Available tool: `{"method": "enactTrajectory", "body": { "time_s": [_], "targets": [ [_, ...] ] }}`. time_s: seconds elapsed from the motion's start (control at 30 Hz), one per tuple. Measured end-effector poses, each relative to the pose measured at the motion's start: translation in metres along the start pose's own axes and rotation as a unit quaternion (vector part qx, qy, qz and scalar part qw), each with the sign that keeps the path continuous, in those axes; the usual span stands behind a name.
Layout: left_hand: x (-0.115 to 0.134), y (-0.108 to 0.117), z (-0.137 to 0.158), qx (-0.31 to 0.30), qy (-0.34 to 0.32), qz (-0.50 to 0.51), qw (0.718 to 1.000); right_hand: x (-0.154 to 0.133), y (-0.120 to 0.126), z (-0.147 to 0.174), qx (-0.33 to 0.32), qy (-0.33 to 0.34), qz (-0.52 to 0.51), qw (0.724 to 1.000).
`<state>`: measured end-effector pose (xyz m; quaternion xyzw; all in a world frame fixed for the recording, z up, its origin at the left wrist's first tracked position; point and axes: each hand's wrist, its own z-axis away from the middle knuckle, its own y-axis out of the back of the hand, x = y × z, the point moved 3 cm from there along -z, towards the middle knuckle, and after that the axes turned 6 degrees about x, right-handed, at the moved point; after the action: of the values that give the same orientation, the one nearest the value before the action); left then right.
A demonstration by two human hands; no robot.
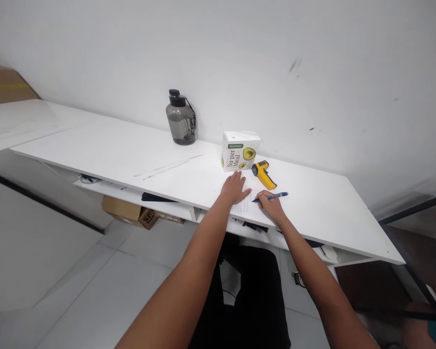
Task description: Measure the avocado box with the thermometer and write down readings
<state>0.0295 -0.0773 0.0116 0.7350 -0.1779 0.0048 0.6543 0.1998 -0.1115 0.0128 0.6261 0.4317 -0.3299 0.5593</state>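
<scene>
The head camera is looking forward and steeply down from above the wearer's lap (259, 291), facing the wall (247, 63) behind the white desk (323, 194), whose long front edge is slanting from upper left to lower right. It is sitting close over the wearer's left forearm (199, 247) and right forearm (312, 271), which are looming large below, while the left hand (234, 189) and right hand (270, 206) are appearing smaller near the centre. Its wide view is also taking in the tiled floor (138, 278) at lower left.

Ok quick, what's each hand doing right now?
Left hand: open, fingers spread, resting on the written paper.
Right hand: closed, holding a blue pen.
</scene>
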Motion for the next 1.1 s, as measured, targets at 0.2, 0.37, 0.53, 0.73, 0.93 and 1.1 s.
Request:
{"method": "enactTrajectory", "body": {
  "time_s": [0.2,0.37,0.53,0.73,0.93,1.1],
  "targets": [
    [0.0013,0.0025,0.0011,-0.004,0.002,-0.003,1.0,0.0004,0.0007,0.0,0.005,0.0,0.014,1.0],
    [0.0009,0.0012,0.0007,-0.001,0.001,-0.007,1.0,0.0006,-0.0004,-0.0002,-0.007,-0.003,0.008,1.0],
    [0.0001,-0.0003,0.0,-0.002,0.003,-0.003,1.0,0.0004,-0.0004,0.0007,-0.015,-0.005,-0.011,1.0],
    [0.0005,0.0011,-0.0023,0.014,-0.001,0.003,1.0,0.0032,0.0007,-0.001,0.008,-0.006,-0.039,0.999],
    [0.001,0.0001,-0.003,0.013,-0.007,-0.009,1.0,0.0041,-0.0002,-0.002,0.019,0.01,-0.043,0.999],
    [0.0006,-0.0011,-0.0032,0.01,-0.005,-0.012,1.0,0.0071,-0.001,-0.0019,0.014,0.011,-0.038,0.999]
  ]
}}
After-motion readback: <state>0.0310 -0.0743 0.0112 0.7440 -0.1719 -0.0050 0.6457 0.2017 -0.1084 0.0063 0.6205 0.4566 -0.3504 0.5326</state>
